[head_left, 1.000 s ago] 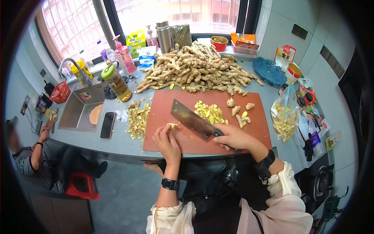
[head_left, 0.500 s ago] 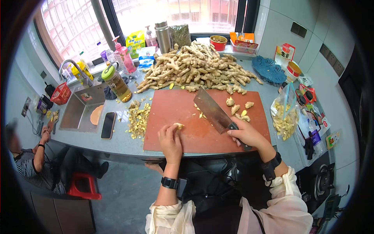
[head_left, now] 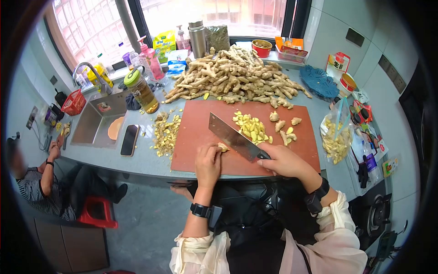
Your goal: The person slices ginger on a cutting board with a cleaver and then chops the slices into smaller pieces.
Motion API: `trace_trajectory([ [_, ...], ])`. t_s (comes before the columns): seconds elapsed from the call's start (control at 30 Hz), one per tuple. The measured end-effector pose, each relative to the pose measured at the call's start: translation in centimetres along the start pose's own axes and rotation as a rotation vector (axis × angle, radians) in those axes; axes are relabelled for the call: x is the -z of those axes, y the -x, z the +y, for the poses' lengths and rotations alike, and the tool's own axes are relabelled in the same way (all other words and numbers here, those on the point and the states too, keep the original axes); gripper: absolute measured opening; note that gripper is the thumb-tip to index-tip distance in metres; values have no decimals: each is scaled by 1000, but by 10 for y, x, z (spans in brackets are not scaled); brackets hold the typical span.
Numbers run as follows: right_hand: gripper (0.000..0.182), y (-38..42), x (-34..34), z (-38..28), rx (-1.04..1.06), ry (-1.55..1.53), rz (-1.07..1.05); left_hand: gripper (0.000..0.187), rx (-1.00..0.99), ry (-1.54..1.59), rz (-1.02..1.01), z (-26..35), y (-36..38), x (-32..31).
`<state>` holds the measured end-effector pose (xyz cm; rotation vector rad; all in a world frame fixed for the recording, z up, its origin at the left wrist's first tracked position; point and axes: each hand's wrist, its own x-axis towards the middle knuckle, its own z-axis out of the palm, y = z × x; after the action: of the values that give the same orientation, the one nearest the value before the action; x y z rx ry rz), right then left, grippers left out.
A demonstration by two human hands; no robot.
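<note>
On the reddish-brown cutting board (head_left: 196,118), my left hand (head_left: 208,162) pinches a small piece of ginger (head_left: 223,147) near the front edge. My right hand (head_left: 285,160) grips the black handle of a cleaver (head_left: 235,139), whose broad blade slants up to the left, close to that ginger piece. Behind the blade sits a heap of yellow ginger slices (head_left: 252,126). Several knobby ginger pieces (head_left: 280,124) rest at the board's right. A large pile of whole ginger (head_left: 237,75) stands beyond the board.
Scraps of ginger (head_left: 165,132) lie left of the board, beside a phone (head_left: 130,140) and a sink (head_left: 86,125). A green-lidded jar (head_left: 142,93) stands behind. At right are a bag of ginger slices (head_left: 335,137) and a blue dish (head_left: 319,82). A person (head_left: 45,182) sits at left.
The cleaver has moved left, toward my left hand, which has shifted slightly right with the ginger piece. The slice heap, mostly hidden behind the blade before, now shows.
</note>
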<state>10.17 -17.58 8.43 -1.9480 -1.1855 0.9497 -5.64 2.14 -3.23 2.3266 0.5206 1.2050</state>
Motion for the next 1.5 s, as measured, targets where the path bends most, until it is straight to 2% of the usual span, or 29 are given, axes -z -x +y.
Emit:
trace_trajectory([
  [0.17, 39, -7, 0, -2, 57, 226, -11, 7, 7, -16, -6, -6, 3, -3],
  [0.3, 41, -10, 1, -1, 71, 280, -11, 7, 26, -25, -9, -5, 3, -3],
  [0.37, 41, -14, 2, 9, 155, 342, -7, 9, 17, -4, 7, -3, 2, -2],
  [0.5, 38, -17, 8, -7, 95, 400, -60, 8, 24, -9, 6, -5, 3, -3],
  [0.57, 40, -19, 7, -13, 49, 525, -107, 8, 21, -6, -2, -6, 2, -2],
  [0.93, 31, -59, -12, -25, 46, 561, -82, 5, 13, 7, -15, -5, 2, -2],
  [1.1, 32, -50, -11, -21, 82, 525, -56, 6, -2, 4, -19, -6, 3, -2],
  [1.3, 33, -25, 6, -25, -1, 614, -167, 8, -7, 7, 18, -5, 1, -2],
  [1.5, 34, -37, -14, -15, 49, 621, -79, 7, -9, -7, -16, -4, 2, 0],
])
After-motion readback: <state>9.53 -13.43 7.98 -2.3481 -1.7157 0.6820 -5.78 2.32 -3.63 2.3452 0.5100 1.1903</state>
